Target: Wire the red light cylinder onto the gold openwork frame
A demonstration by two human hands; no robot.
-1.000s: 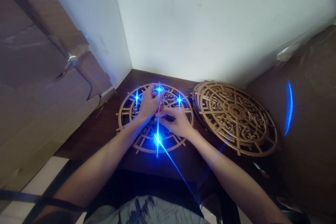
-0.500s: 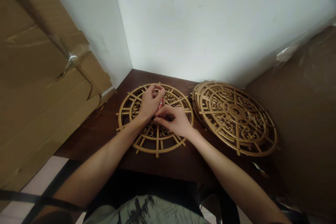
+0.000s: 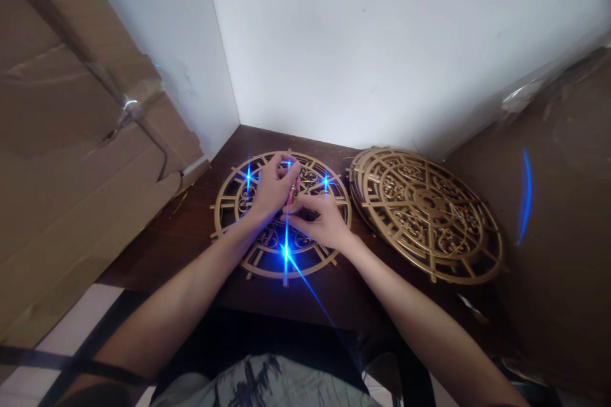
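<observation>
A round gold openwork frame point(image 3: 217, 211) with spokes and scrollwork lies flat under my hands. My left hand point(image 3: 274, 187) pinches the upper end of a slim red cylinder that looks like a battery point(image 3: 293, 193), above the frame's middle. At its lower end, the thumb and forefinger of my right hand point(image 3: 319, 219) are closed together. Any wire ends between the fingertips are too small to make out. Bright blue lights point(image 3: 286, 252) shine at several points on the frame. The hub is mostly hidden by my hands.
On the right, a stack of similar gold frames point(image 3: 432, 203) leans unevenly, with thin red and yellow wires on top. A brush-like tool point(image 3: 472, 309) lies near it. Cardboard point(image 3: 71, 140) stands left, another brown box point(image 3: 558, 216) right, and a white wall point(image 3: 334, 44) behind.
Blue lights on the frame under my hands have come on, and a blue glint shows on the right-hand box. My hands have hardly moved.
</observation>
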